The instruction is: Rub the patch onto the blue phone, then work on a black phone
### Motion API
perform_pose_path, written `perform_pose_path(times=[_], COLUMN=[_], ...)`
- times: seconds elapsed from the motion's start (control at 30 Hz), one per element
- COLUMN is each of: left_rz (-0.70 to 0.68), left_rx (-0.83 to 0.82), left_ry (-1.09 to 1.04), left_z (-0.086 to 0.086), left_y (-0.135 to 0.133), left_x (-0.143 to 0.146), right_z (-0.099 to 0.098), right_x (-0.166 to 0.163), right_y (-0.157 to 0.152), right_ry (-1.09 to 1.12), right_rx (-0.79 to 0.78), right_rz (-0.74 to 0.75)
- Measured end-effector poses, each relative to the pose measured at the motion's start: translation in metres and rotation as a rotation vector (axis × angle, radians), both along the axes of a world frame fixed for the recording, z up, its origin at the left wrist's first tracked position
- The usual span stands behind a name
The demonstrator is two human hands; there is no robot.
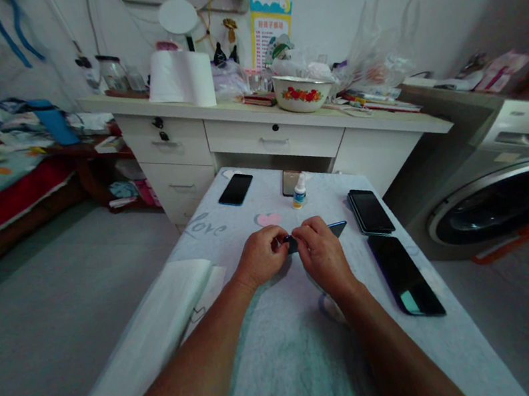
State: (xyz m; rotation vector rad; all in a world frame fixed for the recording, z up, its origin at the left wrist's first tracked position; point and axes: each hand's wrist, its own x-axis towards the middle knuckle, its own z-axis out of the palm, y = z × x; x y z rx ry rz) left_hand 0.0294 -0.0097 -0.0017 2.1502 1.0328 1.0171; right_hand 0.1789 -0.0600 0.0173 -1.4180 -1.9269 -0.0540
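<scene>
Left hand (264, 253): fingertips pinched on a small dark piece (287, 239) I cannot identify from here. Right hand (319, 251): fingers curled just beside it; whether they grip anything, I cannot tell. Dark phone (338, 229), partly hidden behind the right hand, mid-table: probably light, stiff, slick-faced, its glass crackable; best held by the long edges.

Observed: my bare left hand (264, 252) and bare right hand (322, 252) have rounded knuckles; my long, bare forearms (200, 357) are uncovered throughout their visible length, broadening from narrower wrists (244, 282).
</scene>
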Motion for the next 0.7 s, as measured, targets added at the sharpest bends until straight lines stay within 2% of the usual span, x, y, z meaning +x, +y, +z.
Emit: perform_pose_path(times=[0.17,0.3,0.7], left_rz=[-0.012,-0.003,0.032], left_rx=[-0.011,0.009,0.016], left_ry=[0.008,0.008,0.006], left_z=[0.0,0.0,0.001], left_y=[0.001,0.002,0.003], left_x=[-0.002,-0.001,-0.003], right_z=[0.002,0.003,0.002], right_x=[-0.015,-0.013,0.038], right_y=[-0.003,-0.002,0.005], right_ry=[-0.005,-0.016,-0.006], right_rx=[-0.021,-0.011,0.07], right_rz=[0.059,0.059,-0.144])
